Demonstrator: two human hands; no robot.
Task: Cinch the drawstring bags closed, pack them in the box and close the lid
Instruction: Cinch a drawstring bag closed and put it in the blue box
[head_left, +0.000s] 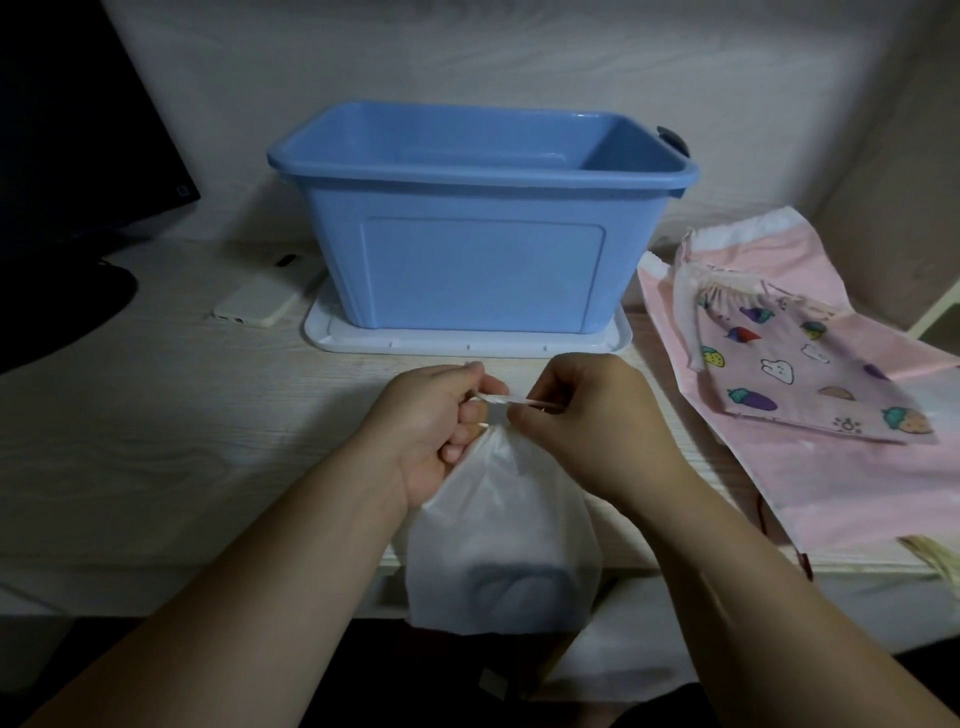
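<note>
A white drawstring bag (501, 540) hangs over the desk's front edge, its neck gathered tight between my hands. My left hand (434, 423) pinches one end of the drawstring (506, 399), and my right hand (582, 415) pinches the other end beside the neck. The blue box (483, 270) stands open behind them, and nothing shows inside it. It sits on its white lid (467, 345). To the right, a small patterned drawstring bag (810, 374) with a cinched neck lies on a large pink drawstring bag (852, 478).
A white phone (260, 301) lies left of the lid. A dark monitor (78, 130) and its base stand at the far left. A yellowish cord (935, 558) shows at the desk's right front corner. A pale wall backs the desk (156, 441).
</note>
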